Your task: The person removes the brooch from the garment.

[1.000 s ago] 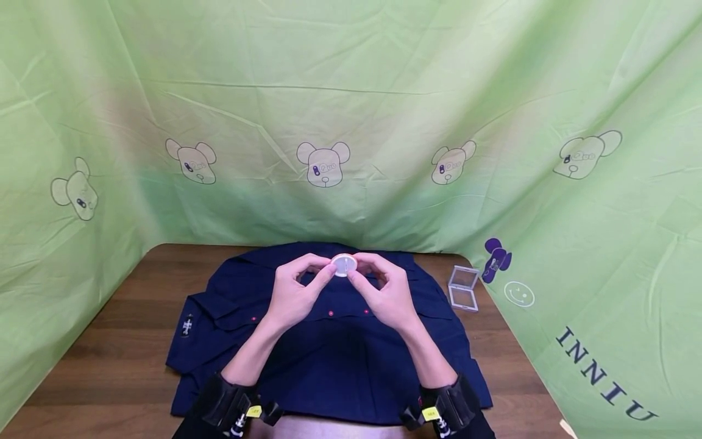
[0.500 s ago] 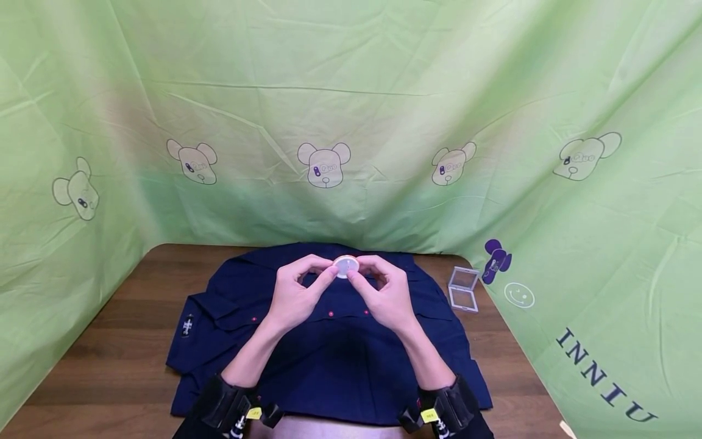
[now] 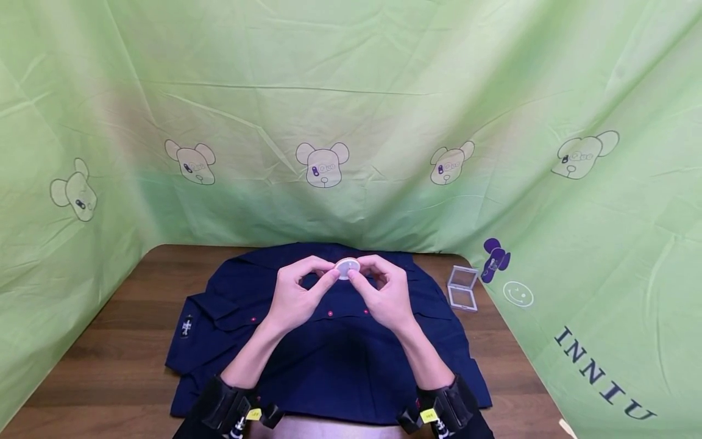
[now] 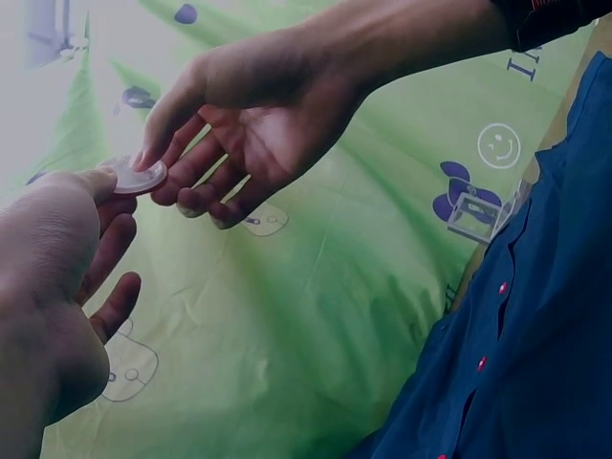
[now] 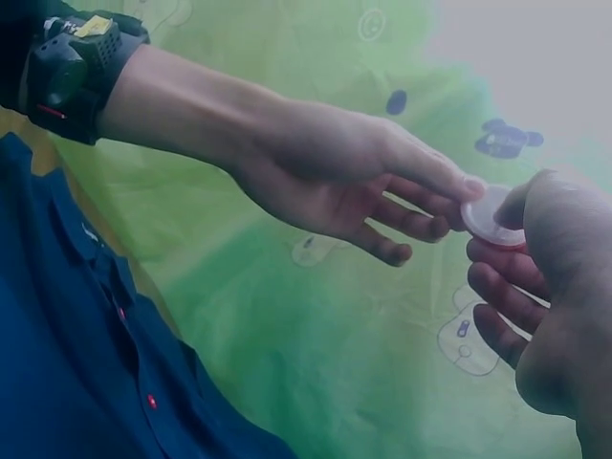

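A small round pin badge (image 3: 347, 266) with a whitish back and a reddish rim is held up between both hands, above a dark navy shirt (image 3: 329, 366). My left hand (image 3: 296, 292) pinches its left edge between thumb and fingers. On the other side my right hand (image 3: 386, 292) pinches it, the thumb lying over the back where the pin sits. In the left wrist view the badge (image 4: 139, 176) is tilted, its back facing up; the right wrist view also shows the badge (image 5: 492, 218) between the two thumbs. Its front face is hidden.
The shirt lies spread on a wooden table (image 3: 109, 329), with red buttons and a small patch (image 3: 187, 326) at the left. An open clear plastic case (image 3: 463, 289) stands near the right edge. Green printed cloth (image 3: 384, 213) walls the back and sides.
The badge has shifted slightly right and turned a little. My right thumb covers more of its back, so less of the pin shows. Both arms are nearly still.
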The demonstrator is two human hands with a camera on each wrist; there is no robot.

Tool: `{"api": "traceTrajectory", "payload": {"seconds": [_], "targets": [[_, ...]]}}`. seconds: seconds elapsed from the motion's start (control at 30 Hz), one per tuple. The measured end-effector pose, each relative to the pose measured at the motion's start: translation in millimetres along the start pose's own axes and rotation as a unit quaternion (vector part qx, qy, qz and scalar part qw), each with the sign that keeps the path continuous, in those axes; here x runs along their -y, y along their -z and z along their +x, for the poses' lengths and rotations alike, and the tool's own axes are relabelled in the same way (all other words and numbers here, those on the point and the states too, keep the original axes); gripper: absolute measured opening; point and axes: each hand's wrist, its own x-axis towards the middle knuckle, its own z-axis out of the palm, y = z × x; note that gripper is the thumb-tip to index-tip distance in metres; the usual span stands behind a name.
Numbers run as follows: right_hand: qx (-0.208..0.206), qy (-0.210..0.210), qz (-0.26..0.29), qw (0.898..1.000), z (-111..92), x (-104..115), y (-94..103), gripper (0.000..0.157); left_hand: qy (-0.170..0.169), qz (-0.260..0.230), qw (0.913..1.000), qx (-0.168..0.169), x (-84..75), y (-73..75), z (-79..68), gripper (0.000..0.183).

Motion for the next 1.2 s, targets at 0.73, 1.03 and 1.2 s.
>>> {"api": "traceTrajectory", "payload": {"seconds": [0.73,1.03,1.2], "targets": [[-0.008,-0.019,0.001,1.0,0.2,-0.4,0.6,0.01,-0.029,0.005,0.9996,0.001,-26.0,-0.7,8.5,0.01],[-0.002,-0.012,0.003,1.0,0.3,-0.6,1.5,0.013,-0.029,0.004,0.9996,0.001,-25.4,-0.5,8.4,0.011],[0.003,-0.009,0.013,1.0,0.4,-0.4,1.7,0.012,-0.026,0.005,0.9996,0.0,-24.8,-0.1,8.0,0.011]]}}
